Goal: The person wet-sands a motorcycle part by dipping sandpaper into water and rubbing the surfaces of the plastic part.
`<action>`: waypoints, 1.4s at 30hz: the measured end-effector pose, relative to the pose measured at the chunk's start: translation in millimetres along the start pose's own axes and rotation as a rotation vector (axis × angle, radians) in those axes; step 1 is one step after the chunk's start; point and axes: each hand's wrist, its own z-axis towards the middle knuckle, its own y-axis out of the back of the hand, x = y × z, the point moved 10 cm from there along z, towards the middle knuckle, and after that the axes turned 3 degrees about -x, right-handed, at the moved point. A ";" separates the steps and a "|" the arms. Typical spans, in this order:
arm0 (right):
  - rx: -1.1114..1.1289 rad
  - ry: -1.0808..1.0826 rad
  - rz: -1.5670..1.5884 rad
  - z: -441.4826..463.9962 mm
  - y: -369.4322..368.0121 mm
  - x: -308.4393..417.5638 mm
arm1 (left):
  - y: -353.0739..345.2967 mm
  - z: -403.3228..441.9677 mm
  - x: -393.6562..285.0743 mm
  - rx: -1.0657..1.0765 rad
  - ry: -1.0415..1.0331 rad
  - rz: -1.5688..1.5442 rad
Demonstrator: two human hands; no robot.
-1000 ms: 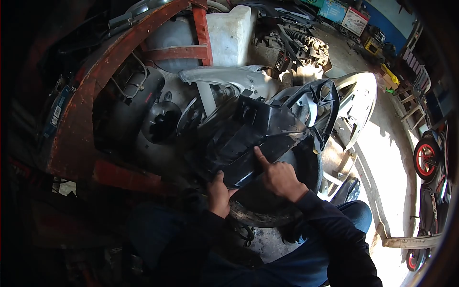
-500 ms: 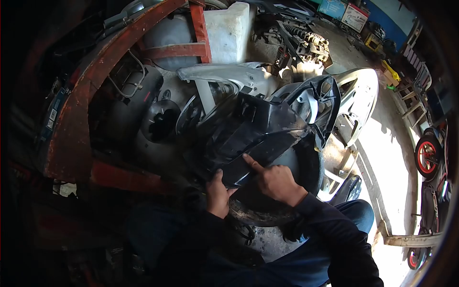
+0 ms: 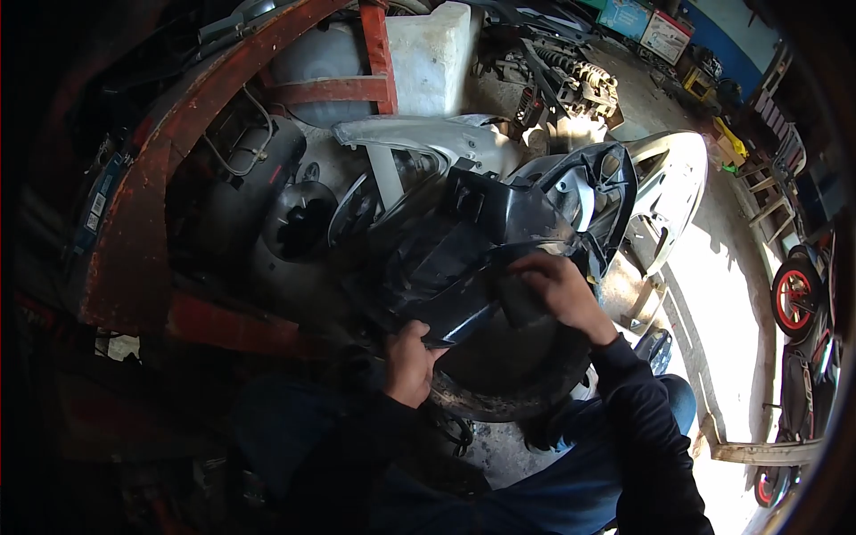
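Note:
A black plastic panel [image 3: 446, 267] lies tilted over a round black basin [image 3: 508, 366]. My left hand [image 3: 411, 364] grips the panel's near lower edge, thumb on top. At the panel's right side is my right hand [image 3: 562, 292], its fingers curled and bent over the edge; what they hold, if anything, is hidden. Behind and to the right of the panel sits a black curved frame part [image 3: 615, 192]. A silver-grey fairing [image 3: 401, 136] rests beyond the panel.
A red metal frame [image 3: 134, 223] stands at the left, with a dark cylinder [image 3: 259, 169] behind it. White curved panels [image 3: 682, 187] lie at the right. Farther off are a box of metal parts [image 3: 580, 98] and a wheel with a red rim [image 3: 796, 297].
My right hand has moved up and right from the panel's face, and its pointing index finger has curled in. The panel has tilted slightly. My left hand still holds its edge.

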 end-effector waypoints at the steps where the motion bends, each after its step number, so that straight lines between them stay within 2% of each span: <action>1: 0.057 -0.258 0.269 -4.0 -6.0 -21.6 | -4.2 -3.9 -2.7 0.007 -0.012 -0.030; 2: 0.055 -0.258 0.265 -3.4 -8.8 -18.9 | -9.0 -10.2 -3.4 0.010 -0.011 -0.032; 4: -0.017 -0.450 0.752 -10.9 -23.1 -27.6 | -17.3 -26.9 -8.6 -0.026 -0.025 -0.023; 6: -0.023 -0.484 0.818 -14.1 -31.0 -30.1 | -16.6 -29.8 -4.3 -0.025 -0.010 -0.015; 8: -0.048 -0.429 0.764 -15.4 -29.2 -19.4 | -19.8 -34.8 0.8 -0.022 0.007 -0.008; 10: -0.088 -0.373 0.729 -16.6 -35.4 -29.9 | -15.7 -42.7 1.7 -0.140 -0.019 -0.014; 12: -0.186 -0.182 0.214 -14.6 -23.4 -20.7 | -13.5 -44.4 12.8 -0.128 -0.009 -0.013; 16: -0.226 -0.215 0.072 -15.8 -9.0 -16.1 | -9.2 -55.5 22.6 -0.129 0.017 0.103; 17: -0.250 -0.324 0.123 -18.6 -2.9 -23.8 | -8.5 -55.5 23.4 -0.128 0.019 0.102; 18: -0.251 -0.325 0.120 -22.4 -5.0 -18.7 | -8.3 -55.2 22.5 -0.125 -0.003 0.133; 21: -0.452 -0.075 0.054 -46.1 -23.4 21.5 | -13.5 -55.0 20.0 -0.070 -0.032 0.166; 23: -0.453 -0.176 -0.020 -50.1 -26.2 17.7 | -19.9 -56.7 18.6 -0.027 -0.037 0.167; 24: -0.455 -0.253 -0.042 -46.4 -14.7 9.9 | -18.6 -60.2 17.4 -0.071 -0.015 0.185; 25: -0.511 -0.262 0.167 -34.9 -4.2 -6.4 | -16.8 -64.3 17.7 -0.118 0.005 0.198; 26: -0.482 -0.408 0.168 -38.3 0.4 -24.2 | -18.4 -66.8 16.9 -0.117 0.005 0.195; 28: -0.439 -0.377 0.091 -44.0 -15.0 -21.4 | -23.0 -69.3 15.3 -0.110 -0.006 0.140; 29: -0.438 -0.248 -0.001 -48.9 -24.1 -0.1 | -15.2 -64.2 20.7 -0.106 -0.005 0.141; 30: -0.476 -0.200 -0.089 -50.6 -23.4 8.5 | -9.2 -54.7 24.0 -0.024 -0.079 0.300; 32: -0.492 -0.379 0.047 -40.0 -0.4 -3.4 | -15.5 -54.0 20.5 0.055 -0.156 0.454; 33: -0.511 -0.471 0.202 -33.0 1.6 -21.7 | -16.3 -58.1 18.8 -0.032 -0.079 0.350; 34: -0.512 -0.467 0.202 -37.3 -1.6 -22.0 | -14.2 -61.2 20.3 -0.114 -0.003 0.249; 36: -0.488 -0.230 0.003 -47.3 -18.5 13.9 | -19.8 -61.0 14.9 -0.073 -0.020 0.213; 37: -0.458 -0.172 0.005 -51.8 -33.5 20.7 | -22.6 -60.6 11.9 -0.035 -0.034 0.171; 38: -0.458 -0.171 0.006 -47.2 -30.3 16.3 | -14.5 -55.3 17.3 -0.036 -0.035 0.171; 39: -0.516 -0.212 -0.017 -43.2 -16.0 5.7 | -9.3 -48.1 17.5 0.040 -0.168 0.284; 41: -0.609 -0.271 -0.011 -31.1 8.1 -33.6 | -18.9 -51.1 8.5 0.116 -0.305 0.396; 42: -0.615 -0.271 -0.010 -35.7 5.1 -30.1 | -16.5 -52.9 7.2 -0.012 -0.168 0.296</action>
